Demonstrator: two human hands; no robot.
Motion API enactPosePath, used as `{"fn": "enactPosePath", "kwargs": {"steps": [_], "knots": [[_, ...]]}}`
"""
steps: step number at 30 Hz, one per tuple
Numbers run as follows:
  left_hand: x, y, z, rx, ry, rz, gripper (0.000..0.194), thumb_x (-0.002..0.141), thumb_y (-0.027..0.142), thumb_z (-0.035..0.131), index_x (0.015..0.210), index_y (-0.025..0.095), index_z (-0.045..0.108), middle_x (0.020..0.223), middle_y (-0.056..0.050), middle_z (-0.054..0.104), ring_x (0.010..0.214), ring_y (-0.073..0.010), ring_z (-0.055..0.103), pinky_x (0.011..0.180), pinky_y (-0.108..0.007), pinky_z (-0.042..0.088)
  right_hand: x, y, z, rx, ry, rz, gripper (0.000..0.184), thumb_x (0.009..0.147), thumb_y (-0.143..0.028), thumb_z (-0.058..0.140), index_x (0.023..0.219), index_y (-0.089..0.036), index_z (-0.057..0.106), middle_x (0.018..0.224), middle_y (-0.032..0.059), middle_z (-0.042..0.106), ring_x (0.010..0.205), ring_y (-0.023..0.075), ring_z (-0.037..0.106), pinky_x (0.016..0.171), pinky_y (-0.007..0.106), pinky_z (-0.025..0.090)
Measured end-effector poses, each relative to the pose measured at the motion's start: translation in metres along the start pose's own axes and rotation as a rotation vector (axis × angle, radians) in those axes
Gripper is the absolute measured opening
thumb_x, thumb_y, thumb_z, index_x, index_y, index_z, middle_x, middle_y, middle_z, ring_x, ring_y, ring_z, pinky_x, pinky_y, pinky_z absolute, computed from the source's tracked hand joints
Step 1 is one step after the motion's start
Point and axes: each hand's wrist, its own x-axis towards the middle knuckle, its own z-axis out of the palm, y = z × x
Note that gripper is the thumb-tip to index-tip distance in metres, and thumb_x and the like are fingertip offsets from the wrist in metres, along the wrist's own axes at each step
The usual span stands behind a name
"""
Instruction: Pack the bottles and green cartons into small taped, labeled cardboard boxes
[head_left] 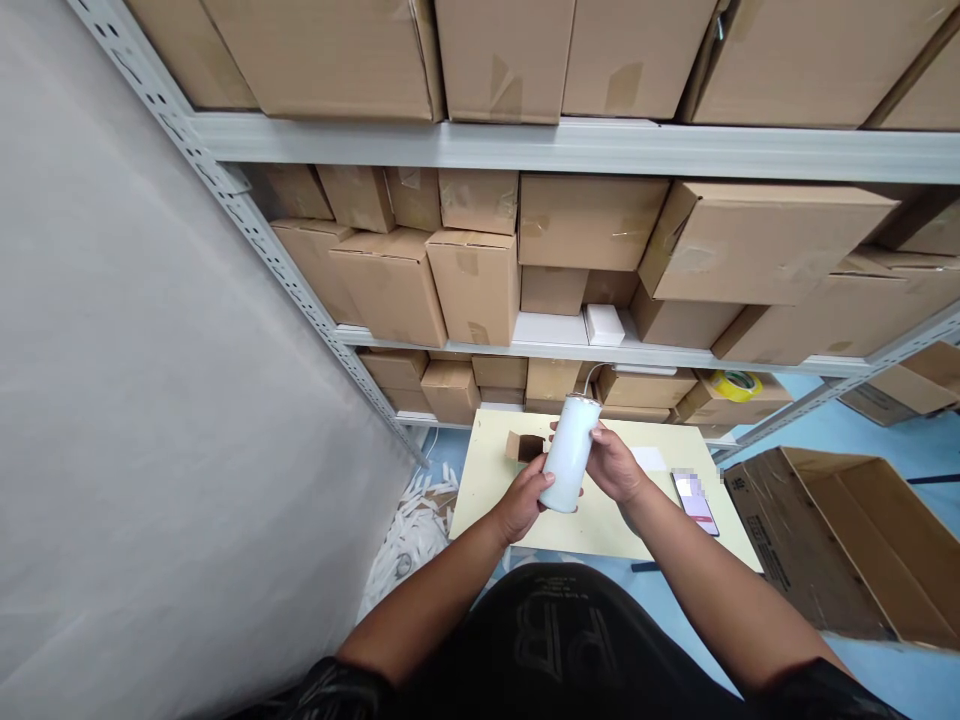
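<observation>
A white tumbler (568, 455) with a metal-coloured rim is held up over the pale yellow table (480, 515), tilted slightly to the right at its top. Low on its left side, my left hand (523, 498) grips it with the thumb across the front. My right hand (616, 465) holds the upper right side, its fingers partly hidden behind the tumbler. Just beyond my left hand, a small open cardboard box (523, 447) stands on the table. To the right lie a white sheet of paper (649, 459) and a phone (696, 503) with its screen lit.
Metal shelving (525, 143) packed with cardboard boxes (472, 285) rises behind the table. A yellow tape roll (736, 386) rests on a lower box. On the floor, a large open carton (840, 540) stands right; white strips (409, 540) are heaped left beside a grey wall (187, 400).
</observation>
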Motion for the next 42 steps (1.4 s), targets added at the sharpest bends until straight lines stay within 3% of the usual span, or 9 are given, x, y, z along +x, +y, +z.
{"fn": "enactPosePath", "kwargs": {"steps": [4, 9, 16, 19, 23, 30, 34, 38, 42], "knots": [[0.003, -0.008, 0.000, -0.003, 0.028, 0.034, 0.073, 0.082, 0.065, 0.075, 0.136, 0.019, 0.060, 0.124, -0.015, 0.069, 0.120, -0.0354, 0.063, 0.097, -0.048, 0.052, 0.005, -0.002, 0.004, -0.038, 0.064, -0.036, 0.046, 0.073, -0.051, 0.079, 0.110, -0.026, 0.066, 0.093, 0.0047, 0.074, 0.084, 0.0280, 0.068, 0.070, 0.039, 0.054], [0.005, -0.006, 0.008, 0.111, 0.108, 0.173, 0.089, 0.069, 0.046, 0.094, 0.143, 0.024, 0.051, 0.135, -0.013, 0.064, 0.121, -0.0310, 0.063, 0.101, -0.044, 0.049, 0.010, -0.002, 0.017, -0.164, 0.163, -0.166, 0.061, 0.066, -0.046, 0.092, 0.114, -0.028, 0.061, 0.112, 0.0047, 0.072, 0.097, 0.0248, 0.066, 0.081, 0.036, 0.054], [0.008, 0.001, 0.007, -0.011, 0.019, 0.039, 0.075, 0.077, 0.055, 0.084, 0.136, 0.018, 0.058, 0.120, -0.014, 0.069, 0.109, -0.0325, 0.068, 0.094, -0.047, 0.052, 0.006, 0.002, 0.008, -0.047, -0.020, 0.056, 0.048, 0.079, -0.057, 0.071, 0.112, -0.024, 0.064, 0.099, 0.0085, 0.074, 0.084, 0.0290, 0.067, 0.052, 0.031, 0.045], [0.012, 0.000, 0.007, 0.038, 0.060, 0.081, 0.073, 0.079, 0.060, 0.082, 0.134, 0.018, 0.058, 0.123, -0.014, 0.069, 0.116, -0.0314, 0.065, 0.097, -0.043, 0.049, 0.012, 0.003, 0.007, -0.094, 0.076, -0.032, 0.047, 0.075, -0.053, 0.080, 0.107, -0.024, 0.063, 0.095, 0.0054, 0.073, 0.084, 0.0255, 0.066, 0.061, 0.031, 0.049], [0.016, 0.001, 0.009, 0.151, 0.178, 0.172, 0.079, 0.071, 0.049, 0.093, 0.134, 0.021, 0.055, 0.126, -0.011, 0.067, 0.116, -0.0293, 0.063, 0.096, -0.039, 0.049, 0.019, 0.003, 0.007, -0.157, 0.236, -0.135, 0.057, 0.066, -0.049, 0.092, 0.107, -0.026, 0.060, 0.096, 0.0020, 0.072, 0.088, 0.0230, 0.065, 0.072, 0.032, 0.052], [0.017, 0.001, 0.004, -0.028, 0.010, -0.003, 0.067, 0.080, 0.055, 0.081, 0.131, 0.017, 0.059, 0.120, -0.017, 0.070, 0.107, -0.0335, 0.069, 0.089, -0.046, 0.054, 0.014, 0.000, -0.001, -0.044, -0.016, 0.054, 0.052, 0.081, -0.061, 0.065, 0.118, -0.024, 0.061, 0.100, 0.0084, 0.075, 0.070, 0.0250, 0.065, 0.048, 0.031, 0.041], [0.020, -0.005, 0.003, 0.001, 0.058, 0.038, 0.069, 0.082, 0.063, 0.077, 0.133, 0.019, 0.058, 0.128, -0.016, 0.067, 0.115, -0.0313, 0.065, 0.091, -0.042, 0.052, 0.018, -0.001, 0.000, -0.082, 0.096, -0.027, 0.048, 0.076, -0.053, 0.077, 0.112, -0.026, 0.060, 0.100, 0.0051, 0.074, 0.077, 0.0247, 0.066, 0.057, 0.033, 0.049], [0.023, -0.007, 0.004, 0.118, 0.173, 0.176, 0.079, 0.070, 0.048, 0.094, 0.134, 0.022, 0.055, 0.130, -0.011, 0.066, 0.117, -0.0281, 0.063, 0.096, -0.038, 0.049, 0.021, -0.002, 0.004, -0.177, 0.188, -0.150, 0.060, 0.064, -0.048, 0.092, 0.110, -0.028, 0.057, 0.104, 0.0030, 0.072, 0.096, 0.0248, 0.065, 0.079, 0.036, 0.055], [0.022, -0.007, 0.000, 0.069, 0.093, 0.093, 0.073, 0.075, 0.051, 0.088, 0.133, 0.018, 0.058, 0.122, -0.014, 0.069, 0.109, -0.0303, 0.068, 0.090, -0.040, 0.051, 0.015, -0.002, 0.002, -0.173, 0.098, -0.062, 0.054, 0.075, -0.056, 0.082, 0.115, -0.028, 0.058, 0.097, 0.0032, 0.070, 0.084, 0.0244, 0.064, 0.062, 0.033, 0.052]]}}
